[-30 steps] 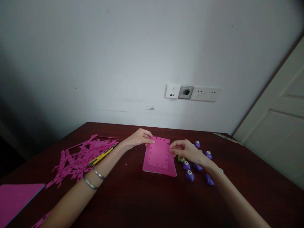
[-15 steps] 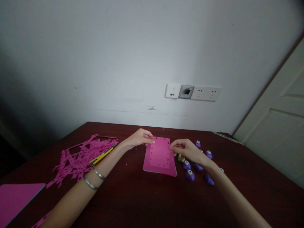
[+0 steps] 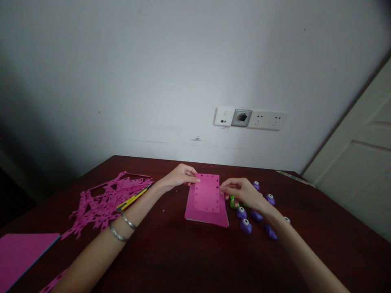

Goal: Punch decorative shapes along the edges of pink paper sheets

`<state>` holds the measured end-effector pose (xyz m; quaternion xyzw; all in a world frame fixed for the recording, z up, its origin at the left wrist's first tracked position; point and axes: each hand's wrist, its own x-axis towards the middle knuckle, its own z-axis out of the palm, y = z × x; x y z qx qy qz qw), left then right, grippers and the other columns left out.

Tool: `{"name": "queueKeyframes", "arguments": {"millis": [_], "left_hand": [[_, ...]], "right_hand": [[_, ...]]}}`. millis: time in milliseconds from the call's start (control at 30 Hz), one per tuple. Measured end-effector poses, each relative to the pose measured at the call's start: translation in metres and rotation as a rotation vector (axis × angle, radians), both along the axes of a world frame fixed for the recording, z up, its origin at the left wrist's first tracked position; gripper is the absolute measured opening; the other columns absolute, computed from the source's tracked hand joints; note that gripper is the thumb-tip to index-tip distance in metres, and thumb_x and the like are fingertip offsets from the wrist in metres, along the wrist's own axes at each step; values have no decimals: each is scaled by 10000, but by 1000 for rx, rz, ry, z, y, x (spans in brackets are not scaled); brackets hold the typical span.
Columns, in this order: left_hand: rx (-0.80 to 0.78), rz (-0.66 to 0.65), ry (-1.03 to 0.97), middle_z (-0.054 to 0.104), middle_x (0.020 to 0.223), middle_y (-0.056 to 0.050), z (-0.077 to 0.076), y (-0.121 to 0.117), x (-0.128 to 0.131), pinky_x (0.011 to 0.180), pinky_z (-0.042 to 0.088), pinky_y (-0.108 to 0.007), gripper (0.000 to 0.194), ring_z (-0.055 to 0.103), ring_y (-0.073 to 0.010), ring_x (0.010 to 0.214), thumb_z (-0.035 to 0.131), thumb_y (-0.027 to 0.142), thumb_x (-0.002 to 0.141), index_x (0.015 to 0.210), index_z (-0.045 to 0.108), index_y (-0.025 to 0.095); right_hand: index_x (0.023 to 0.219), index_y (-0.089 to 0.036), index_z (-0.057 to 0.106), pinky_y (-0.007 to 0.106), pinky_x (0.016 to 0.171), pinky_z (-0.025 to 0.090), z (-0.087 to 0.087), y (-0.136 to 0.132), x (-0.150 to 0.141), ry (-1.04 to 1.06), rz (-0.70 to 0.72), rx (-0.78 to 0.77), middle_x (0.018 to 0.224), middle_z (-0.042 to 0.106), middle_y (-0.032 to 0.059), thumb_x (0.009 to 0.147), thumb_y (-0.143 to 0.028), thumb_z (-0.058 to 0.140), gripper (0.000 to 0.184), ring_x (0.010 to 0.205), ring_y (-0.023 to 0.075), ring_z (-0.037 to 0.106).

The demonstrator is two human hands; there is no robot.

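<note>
Between my hands is a pink sheet of paper with small punched holes along its edges. It overlaps a slightly larger stack of pink paper on the dark table. My left hand pinches the sheet's upper left corner, thumb on top. My right hand is closed at the sheet's right edge, thumb and forefinger together there. Under and beside my right hand are a green craft punch and several purple craft punches with white buttons, some partly hidden by my right hand and forearm.
Left of my left forearm lies a tangle of punched pink paper strips, with a yellow utility knife at its edge. More pink sheets lie at the near left. A thin strip lies far right. Wall sockets are behind.
The punched sheet has shifted slightly up and right over the stack, showing more of the stack below it. Both hands have moved with it and keep their places at its edges.
</note>
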<state>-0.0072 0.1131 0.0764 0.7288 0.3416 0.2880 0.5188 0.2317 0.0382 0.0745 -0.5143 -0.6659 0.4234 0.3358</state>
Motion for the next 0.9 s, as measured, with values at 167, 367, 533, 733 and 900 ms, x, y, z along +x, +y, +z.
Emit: {"name": "queueKeyframes", "arguments": {"millis": [167, 367, 533, 733, 900], "left_hand": [[6, 13, 11, 598, 618, -16, 5, -1, -3, 534, 353, -258, 225, 475, -83, 527, 704, 303, 610, 745, 644, 134], [10, 20, 31, 592, 621, -19, 6, -3, -3, 519, 339, -252, 246, 475, -85, 534, 705, 322, 614, 758, 643, 133], [15, 9, 28, 595, 618, -20, 6, -3, -2, 514, 344, -249, 239, 474, -81, 528, 701, 315, 620, 757, 640, 129], [14, 10, 13, 599, 633, -18, 3, 1, -3, 511, 349, -245, 241, 478, -76, 527, 703, 313, 620, 756, 634, 127], [7, 18, 20, 600, 631, -19, 3, 2, -5, 507, 340, -245, 250, 475, -74, 520, 707, 310, 616, 765, 637, 122]], "right_hand": [[855, -152, 657, 173, 386, 415, 0, 0, 4, 13, 45, -32, 642, 600, 27, 721, -353, 608, 246, 554, 109, 547], [1056, -169, 616, 155, 452, 455, -5, -6, -2, 104, 237, -272, 867, 651, 68, 693, -281, 631, 380, 714, 127, 602], [844, -144, 654, 137, 392, 375, -15, -3, -11, 72, 228, -227, 629, 604, 7, 717, -325, 635, 222, 478, 47, 499], [682, -151, 606, 144, 358, 307, -22, 2, -10, 91, 184, -170, 501, 509, -37, 729, -338, 620, 193, 405, 32, 407], [752, -147, 635, 149, 359, 321, -17, 3, -6, 80, 143, -163, 521, 527, -22, 711, -345, 641, 202, 432, 48, 440]]}}
